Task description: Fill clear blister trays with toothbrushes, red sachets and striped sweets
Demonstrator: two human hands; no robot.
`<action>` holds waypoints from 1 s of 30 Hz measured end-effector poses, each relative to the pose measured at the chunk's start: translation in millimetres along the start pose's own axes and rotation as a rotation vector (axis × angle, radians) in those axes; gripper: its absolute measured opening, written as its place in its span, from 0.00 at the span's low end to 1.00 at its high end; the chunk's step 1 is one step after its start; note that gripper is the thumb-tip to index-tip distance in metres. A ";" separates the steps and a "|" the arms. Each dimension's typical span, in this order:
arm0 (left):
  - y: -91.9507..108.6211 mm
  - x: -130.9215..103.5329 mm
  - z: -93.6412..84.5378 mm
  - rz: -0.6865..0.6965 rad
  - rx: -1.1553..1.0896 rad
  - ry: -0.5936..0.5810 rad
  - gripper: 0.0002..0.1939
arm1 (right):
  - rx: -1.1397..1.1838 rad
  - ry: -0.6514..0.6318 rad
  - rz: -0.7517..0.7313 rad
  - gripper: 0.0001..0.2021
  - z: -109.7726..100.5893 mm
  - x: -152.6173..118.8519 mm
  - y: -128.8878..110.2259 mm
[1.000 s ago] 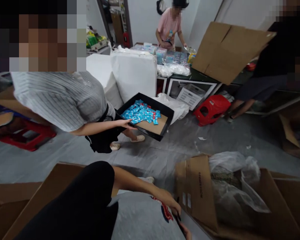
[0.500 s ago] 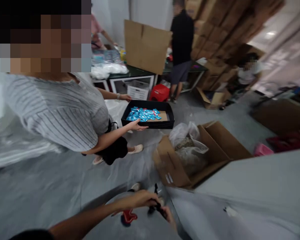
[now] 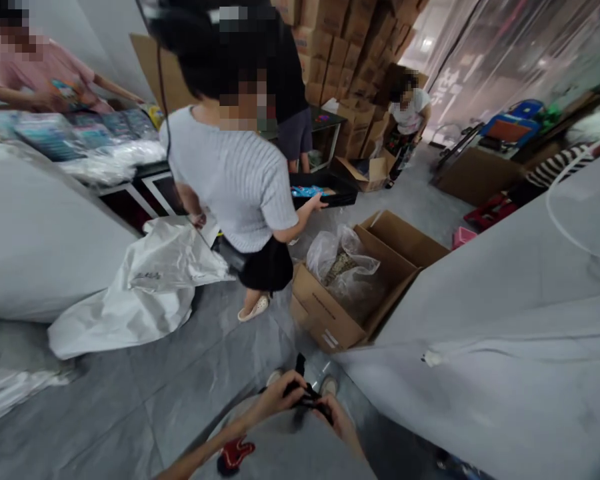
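Observation:
At the lower middle, in front of my waist, my left hand (image 3: 283, 392) is closed around a black strap (image 3: 300, 364), whose loose end sticks up. My right hand (image 3: 334, 412) grips the same black strap from the other side, close to the left. Between the fingers a dark part of it shows, too small to make out in detail. My two shoes stand on the floor just beyond the hands.
Ahead, a co-worker (image 3: 230, 180) holds a black tray (image 3: 343, 190) with blue packets. An open cardboard box (image 3: 325, 307) with a clear plastic bag stands ahead right. A white sack (image 3: 125, 313) lies left; a pale wall (image 3: 480, 373) is at right. Other people work farther back.
The co-worker with the tray has turned away and moved right across the view. My view has swung left, showing the white sack. My hands stay on the strap, slightly closer together.

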State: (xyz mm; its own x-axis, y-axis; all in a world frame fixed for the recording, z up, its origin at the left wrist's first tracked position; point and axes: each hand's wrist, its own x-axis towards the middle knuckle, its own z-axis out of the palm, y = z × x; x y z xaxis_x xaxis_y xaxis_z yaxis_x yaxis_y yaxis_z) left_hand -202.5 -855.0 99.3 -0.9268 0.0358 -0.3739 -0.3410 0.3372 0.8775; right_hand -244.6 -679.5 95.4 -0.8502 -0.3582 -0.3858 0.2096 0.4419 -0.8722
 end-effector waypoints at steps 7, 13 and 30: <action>6.5 -13.1 -6.5 -0.015 -0.151 -0.073 0.11 | -0.013 -0.217 0.091 0.19 -6.0 -11.9 -22.1; 16.7 -14.1 -12.4 0.056 -0.157 -0.110 0.13 | 0.064 -0.240 0.120 0.25 -10.2 -20.3 -32.2; -6.6 5.6 2.1 0.204 0.232 -0.325 0.08 | 0.049 -0.268 0.130 0.34 -1.3 -4.0 -23.8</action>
State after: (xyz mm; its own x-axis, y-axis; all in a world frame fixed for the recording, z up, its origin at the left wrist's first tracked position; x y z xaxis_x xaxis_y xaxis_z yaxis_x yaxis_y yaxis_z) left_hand -205.1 -855.0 90.7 -0.8610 0.4051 -0.3076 -0.0773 0.4935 0.8663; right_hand -246.8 -687.6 118.1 -0.6581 -0.5089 -0.5549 0.3368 0.4602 -0.8215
